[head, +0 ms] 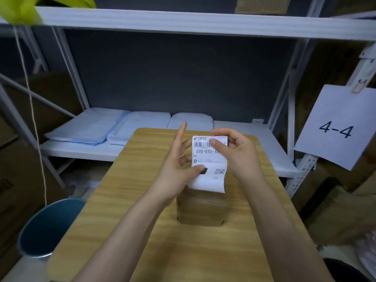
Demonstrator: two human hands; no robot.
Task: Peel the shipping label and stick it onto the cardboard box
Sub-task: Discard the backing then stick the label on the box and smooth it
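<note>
A white shipping label (209,165) with a barcode and the print 070-070 is held upright in the air above a small brown cardboard box (201,208). The box stands on a wooden table (122,220). My left hand (177,169) pinches the label's lower left edge with the thumb, index finger pointing up. My right hand (238,153) grips the label's top right corner with thumb on its front. The box's top is partly hidden behind the label.
A white metal shelf (203,23) stands behind the table with folded pale blue cloths (114,127) on its lower level. A blue bin (48,226) sits at the left of the table. A paper sign reading 4-4 (335,127) hangs at the right. Cardboard boxes line both sides.
</note>
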